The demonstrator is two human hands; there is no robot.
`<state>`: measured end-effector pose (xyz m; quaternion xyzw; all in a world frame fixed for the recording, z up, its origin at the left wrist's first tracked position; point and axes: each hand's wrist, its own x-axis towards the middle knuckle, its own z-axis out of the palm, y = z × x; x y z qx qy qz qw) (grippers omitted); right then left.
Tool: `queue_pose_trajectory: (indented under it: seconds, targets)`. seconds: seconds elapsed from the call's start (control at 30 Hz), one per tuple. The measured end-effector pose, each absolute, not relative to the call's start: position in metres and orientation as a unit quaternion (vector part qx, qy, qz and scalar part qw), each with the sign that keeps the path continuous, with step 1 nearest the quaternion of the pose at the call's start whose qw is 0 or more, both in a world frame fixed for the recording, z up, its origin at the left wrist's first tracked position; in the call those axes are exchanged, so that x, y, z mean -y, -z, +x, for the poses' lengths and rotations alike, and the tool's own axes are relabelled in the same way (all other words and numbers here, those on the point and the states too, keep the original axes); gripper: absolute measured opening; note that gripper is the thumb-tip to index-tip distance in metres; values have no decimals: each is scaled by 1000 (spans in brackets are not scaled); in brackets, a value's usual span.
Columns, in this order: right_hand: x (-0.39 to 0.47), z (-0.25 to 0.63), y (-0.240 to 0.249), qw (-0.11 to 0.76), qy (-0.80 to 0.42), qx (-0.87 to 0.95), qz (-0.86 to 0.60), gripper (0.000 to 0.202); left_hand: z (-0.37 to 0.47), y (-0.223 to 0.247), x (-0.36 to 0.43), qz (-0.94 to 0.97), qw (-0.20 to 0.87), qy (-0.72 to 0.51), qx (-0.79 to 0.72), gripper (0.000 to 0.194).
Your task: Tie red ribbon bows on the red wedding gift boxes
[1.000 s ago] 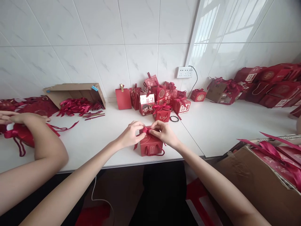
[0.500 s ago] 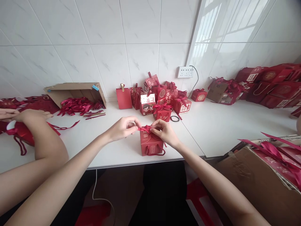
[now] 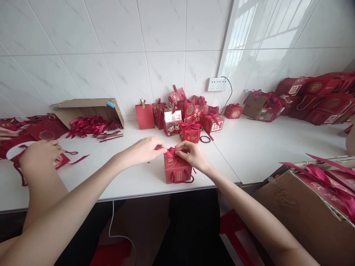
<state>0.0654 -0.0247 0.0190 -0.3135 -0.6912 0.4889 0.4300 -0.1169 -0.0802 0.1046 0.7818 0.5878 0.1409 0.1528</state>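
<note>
A red gift box (image 3: pixel 178 170) with gold print and twisted cord handles stands near the front edge of the white table. On its top lies a red ribbon (image 3: pixel 171 152) formed into a knot or bow. My left hand (image 3: pixel 146 149) pinches the ribbon at the left of the knot. Fingers of my right hand (image 3: pixel 191 155) are closed on the ribbon at the knot's right side, over the box top.
Several finished red boxes (image 3: pixel 191 132) and a black ring (image 3: pixel 205 139) sit behind. A cardboard box (image 3: pixel 85 103) of ribbons is back left. Another person's hand (image 3: pixel 41 155) works at the left. An open carton (image 3: pixel 299 207) stands at the right.
My left hand has moved slightly left, drawing the ribbon out from the knot. My right hand keeps its pinch. The other person's hands and red item at the left have shifted.
</note>
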Motion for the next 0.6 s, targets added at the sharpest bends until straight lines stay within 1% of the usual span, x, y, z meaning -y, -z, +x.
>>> queue_pose_trajectory:
  seconds: [0.2, 0.33, 0.47, 0.6]
  targets:
    - [23, 65, -21, 411, -458, 736, -283, 10, -100, -118, 70, 847, 79, -100, -517, 22]
    - [24, 65, -23, 410, -446, 743, -285, 8, -94, -121, 58, 871, 38, -102, -479, 21]
    - [25, 66, -24, 407, -445, 744, -287, 7, -95, -118, 46, 871, 80, -144, -463, 19]
    - [25, 67, -22, 408, -462, 735, -284, 8, -99, -103, 35, 820, 163, -203, -510, 16]
